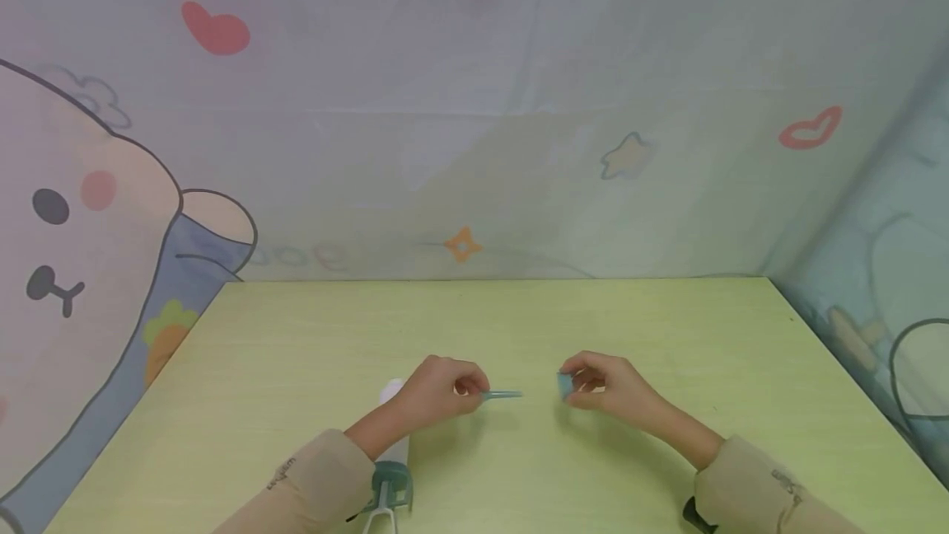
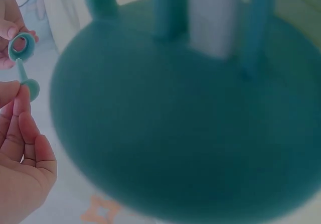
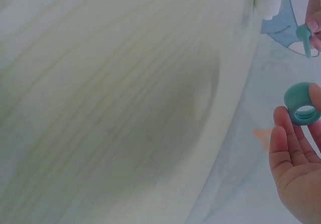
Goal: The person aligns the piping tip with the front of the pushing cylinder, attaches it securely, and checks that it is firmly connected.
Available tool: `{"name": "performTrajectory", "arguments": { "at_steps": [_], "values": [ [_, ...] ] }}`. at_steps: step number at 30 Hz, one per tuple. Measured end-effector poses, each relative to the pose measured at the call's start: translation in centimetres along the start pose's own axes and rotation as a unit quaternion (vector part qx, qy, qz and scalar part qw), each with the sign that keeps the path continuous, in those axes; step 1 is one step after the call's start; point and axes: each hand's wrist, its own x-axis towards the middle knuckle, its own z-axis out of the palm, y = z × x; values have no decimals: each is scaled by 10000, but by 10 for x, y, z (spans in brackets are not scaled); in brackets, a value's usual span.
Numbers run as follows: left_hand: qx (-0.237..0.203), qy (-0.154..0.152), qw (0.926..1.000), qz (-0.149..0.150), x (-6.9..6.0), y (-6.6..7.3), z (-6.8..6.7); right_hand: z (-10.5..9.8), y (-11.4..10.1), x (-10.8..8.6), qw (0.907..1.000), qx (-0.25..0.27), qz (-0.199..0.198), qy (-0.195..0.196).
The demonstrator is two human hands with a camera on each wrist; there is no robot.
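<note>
My left hand (image 1: 437,390) pinches a small teal nozzle (image 1: 506,394) by its wide round base, and its thin tapered tip points toward the right hand. Between thumb and fingers, my right hand (image 1: 611,390) holds a short teal ring cap (image 1: 566,386), which shows inner threads in the right wrist view (image 3: 297,97). A small gap separates nozzle and ring in the head view. Under the left forearm lies a white tube (image 1: 398,452) with a teal end piece and a pale handle, partly hidden by the arm. That teal end (image 2: 185,118) fills much of the left wrist view, blurred.
The pale yellow-green table (image 1: 519,320) reaches back to a printed cloth backdrop (image 1: 474,105), with another cloth along the right side. A black strap (image 1: 698,515) shows below the right sleeve.
</note>
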Motion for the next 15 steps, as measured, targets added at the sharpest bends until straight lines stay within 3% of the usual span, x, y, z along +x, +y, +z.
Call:
{"name": "performTrajectory", "arguments": {
  "at_steps": [15],
  "values": [
    [49,43,9995,301,7,9,5,18,-11,11,9990,197,-389,-30]
  ]
}}
